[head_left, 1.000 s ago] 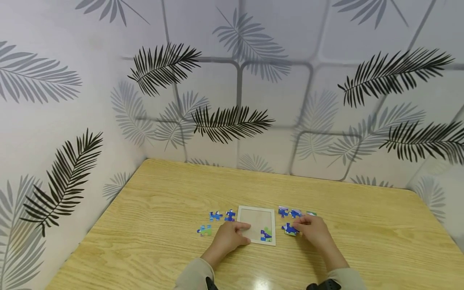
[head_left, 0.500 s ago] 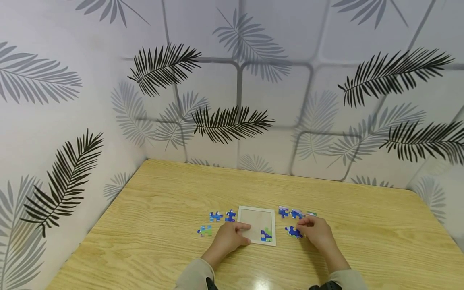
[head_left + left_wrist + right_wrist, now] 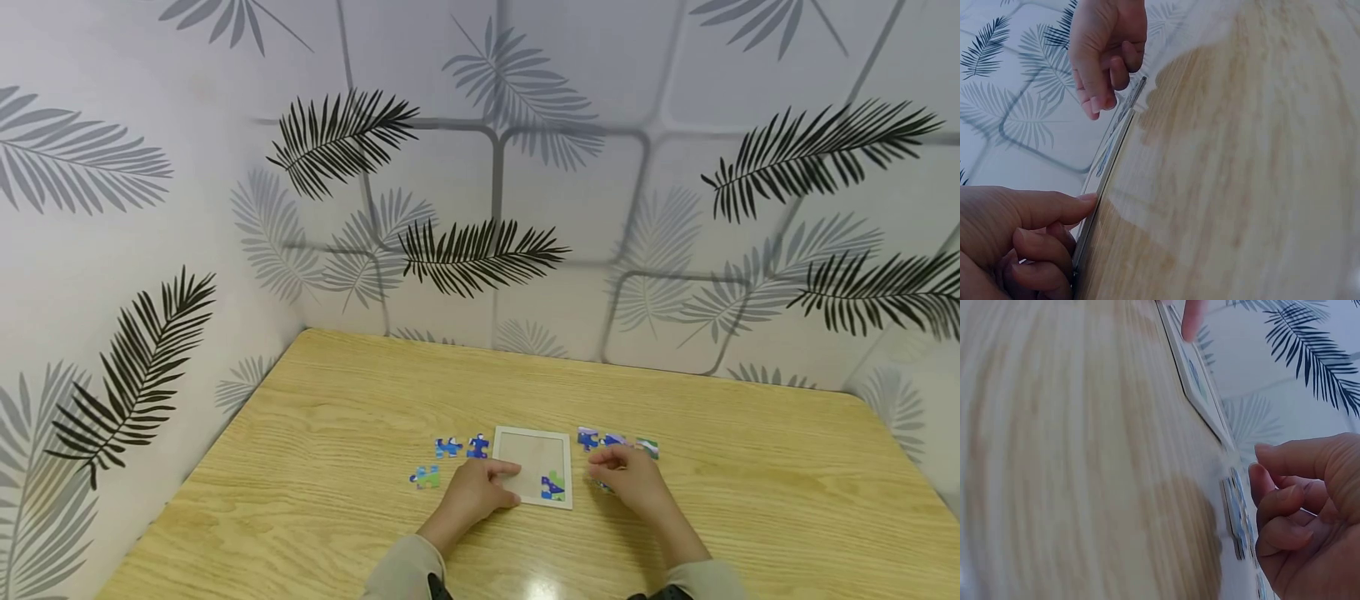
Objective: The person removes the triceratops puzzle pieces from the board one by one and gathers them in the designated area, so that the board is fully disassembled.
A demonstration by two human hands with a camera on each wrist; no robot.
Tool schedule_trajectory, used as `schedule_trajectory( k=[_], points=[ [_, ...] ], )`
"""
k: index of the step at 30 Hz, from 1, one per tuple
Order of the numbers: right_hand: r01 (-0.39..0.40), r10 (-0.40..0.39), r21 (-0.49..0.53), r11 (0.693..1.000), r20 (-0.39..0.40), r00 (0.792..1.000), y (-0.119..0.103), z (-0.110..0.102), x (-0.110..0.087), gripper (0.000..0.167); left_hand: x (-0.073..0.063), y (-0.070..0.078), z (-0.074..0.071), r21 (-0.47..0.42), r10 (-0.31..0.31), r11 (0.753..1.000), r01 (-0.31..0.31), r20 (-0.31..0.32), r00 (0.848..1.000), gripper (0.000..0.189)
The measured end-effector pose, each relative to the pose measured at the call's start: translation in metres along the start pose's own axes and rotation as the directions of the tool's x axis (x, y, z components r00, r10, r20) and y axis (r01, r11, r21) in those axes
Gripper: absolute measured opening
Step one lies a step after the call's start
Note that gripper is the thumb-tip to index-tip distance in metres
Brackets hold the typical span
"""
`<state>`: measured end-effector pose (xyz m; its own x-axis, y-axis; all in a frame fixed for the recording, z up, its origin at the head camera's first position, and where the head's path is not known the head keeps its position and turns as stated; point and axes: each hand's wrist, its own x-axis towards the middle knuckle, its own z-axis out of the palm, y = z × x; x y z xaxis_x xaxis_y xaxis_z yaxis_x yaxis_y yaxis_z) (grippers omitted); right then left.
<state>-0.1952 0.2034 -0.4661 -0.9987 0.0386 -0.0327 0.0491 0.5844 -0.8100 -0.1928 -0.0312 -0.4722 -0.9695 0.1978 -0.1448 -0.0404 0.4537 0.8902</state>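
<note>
My left hand (image 3: 475, 492) grips the left side of a light wooden puzzle tray (image 3: 531, 432), its index finger lying over the bare base and its thumb at the near edge. Blue, purple and green jigsaw pieces (image 3: 553, 487) sit in the tray's near right corner. Right of the tray, my right hand (image 3: 633, 479) hovers low, fingers loosely bent, nothing between thumb and fingertips in the right wrist view. Below it a loose jigsaw piece (image 3: 604, 486) is mostly hidden in the head view; the right wrist view shows stacked-looking piece edges (image 3: 1235, 515) beside the fingers.
More loose pieces lie behind the right hand, among them a purple-blue one (image 3: 588, 437) and a green one (image 3: 647, 447). Left of the tray are two blue pieces (image 3: 448, 447) and a green-blue piece (image 3: 425, 477). A patterned wall (image 3: 480, 183) rises behind the wooden table (image 3: 300, 467).
A loose piece under my right hand first shifted slightly right with its fingers. Now that hand has moved left over the piece, covering most of it. My left hand stays on the tray.
</note>
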Motion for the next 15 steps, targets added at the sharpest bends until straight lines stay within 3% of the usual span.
schedule_trajectory(
  k=[15],
  points=[
    [0.039,-0.044,0.086,0.996,0.065,0.997,-0.013,0.024,-0.004,0.009,0.0,0.0,0.0,0.004,0.004,1.0,-0.004,-0.006,1.0,0.037]
  ],
)
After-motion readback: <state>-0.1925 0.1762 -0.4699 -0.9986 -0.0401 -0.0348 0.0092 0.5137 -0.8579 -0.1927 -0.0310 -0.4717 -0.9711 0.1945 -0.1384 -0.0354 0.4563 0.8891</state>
